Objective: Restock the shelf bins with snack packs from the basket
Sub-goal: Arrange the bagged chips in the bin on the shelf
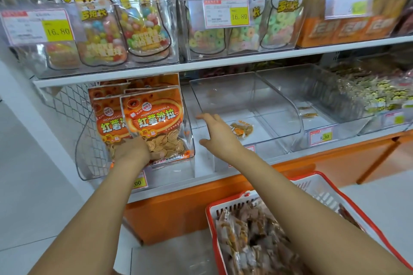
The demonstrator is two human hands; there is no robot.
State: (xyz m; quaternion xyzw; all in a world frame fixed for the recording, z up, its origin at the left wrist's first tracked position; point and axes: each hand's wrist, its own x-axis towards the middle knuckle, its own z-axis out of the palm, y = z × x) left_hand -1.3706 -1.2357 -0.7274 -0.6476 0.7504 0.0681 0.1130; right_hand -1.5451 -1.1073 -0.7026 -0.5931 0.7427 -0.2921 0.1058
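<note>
A red-rimmed white basket [321, 182] at the lower right holds several small brown snack packs [257, 236]. On the lower shelf a clear bin [223, 94] is almost bare, with one small orange snack pack [242, 128] lying in it. My right hand [218, 134] reaches into that bin with fingers spread, holding nothing, just left of the pack. My left hand [131, 147] grips the bottom of an orange sweet-potato chip bag [154, 123] standing in the clear bin at the left.
A second clear bin [312, 96] to the right holds a couple of small packs at its back. Further right is a bin of yellow-green packs [375, 94]. The upper shelf carries candy bags [138, 18] and price tags. An orange base [178, 214] runs below.
</note>
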